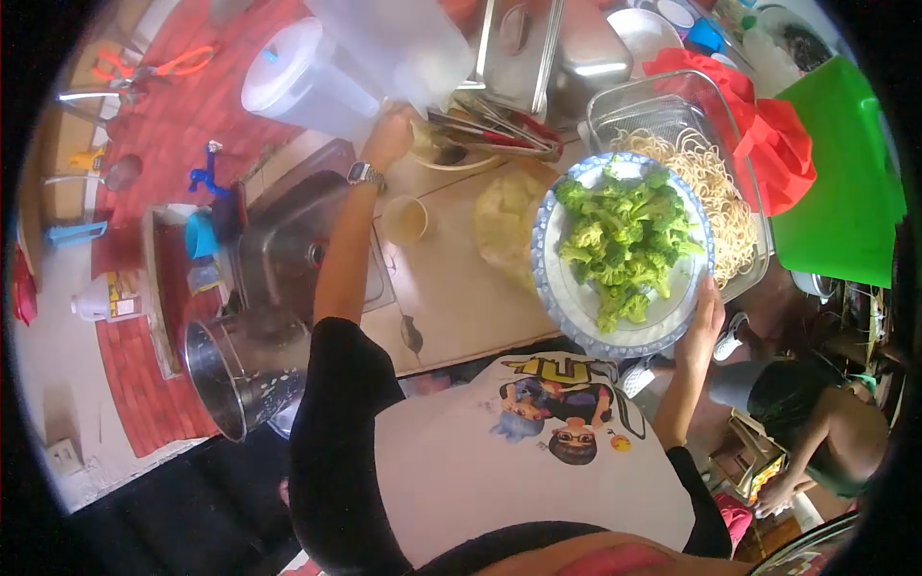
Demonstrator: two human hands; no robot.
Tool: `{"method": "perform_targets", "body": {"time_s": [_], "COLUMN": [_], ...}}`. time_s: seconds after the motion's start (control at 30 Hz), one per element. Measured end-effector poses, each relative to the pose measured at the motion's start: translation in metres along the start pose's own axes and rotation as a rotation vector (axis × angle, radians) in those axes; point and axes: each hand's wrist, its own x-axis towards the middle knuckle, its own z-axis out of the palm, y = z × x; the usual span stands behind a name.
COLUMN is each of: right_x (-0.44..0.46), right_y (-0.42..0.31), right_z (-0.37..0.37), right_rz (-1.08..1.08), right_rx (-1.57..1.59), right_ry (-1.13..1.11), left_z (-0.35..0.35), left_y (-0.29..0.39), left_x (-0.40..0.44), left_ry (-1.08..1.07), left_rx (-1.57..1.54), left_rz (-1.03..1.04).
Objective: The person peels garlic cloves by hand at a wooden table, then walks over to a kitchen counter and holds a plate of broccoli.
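My right hand [706, 319] grips the near right rim of a plate [569, 312] with a blue patterned edge, its fingers partly hidden under it. Chopped broccoli [624, 235] is heaped on the plate. My left hand [389, 136], with a watch at its wrist, is closed at the lower edge of a blurred, translucent plastic container [408, 53]; its fingertips are hard to make out. Just right of this hand, metal tongs [495, 125] lie over a bowl [461, 161]. A cup [405, 221] stands below the hand on the tiled counter [442, 298].
A wire-mesh basket [759, 259] of noodles [715, 197] lies beside the plate, near a red bag [783, 154] and green board [840, 173]. Left are a sink [288, 240], a metal pot [240, 374] and a lidded pail [312, 82]. Another person [816, 422] sits low at right.
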Motion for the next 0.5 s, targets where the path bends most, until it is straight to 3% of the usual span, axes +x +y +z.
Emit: {"method": "perform_targets", "body": {"time_s": [0.17,0.27,0.37,0.5], "right_x": [-0.003,0.000,0.001,0.002], "right_y": [-0.010,-0.006,-0.002,-0.004], "right_z": [0.006,0.002,-0.002,0.000], "right_rz": [0.023,0.042,0.033,0.016], "right_rx": [-0.063,-0.043,-0.082,-0.067], "right_ry": [0.072,0.038,0.019,0.005], "left_z": [-0.006,-0.002,0.008,0.004], "left_y": [0.006,0.007,0.001,0.013], "left_x": [0.001,-0.002,0.002,-0.002], "left_ry": [-0.013,-0.164,-0.226,-0.056], "left_rx": [0.128,-0.021,-0.043,0.179], "left_rz": [0.121,-0.118,-0.222,-0.105]}}
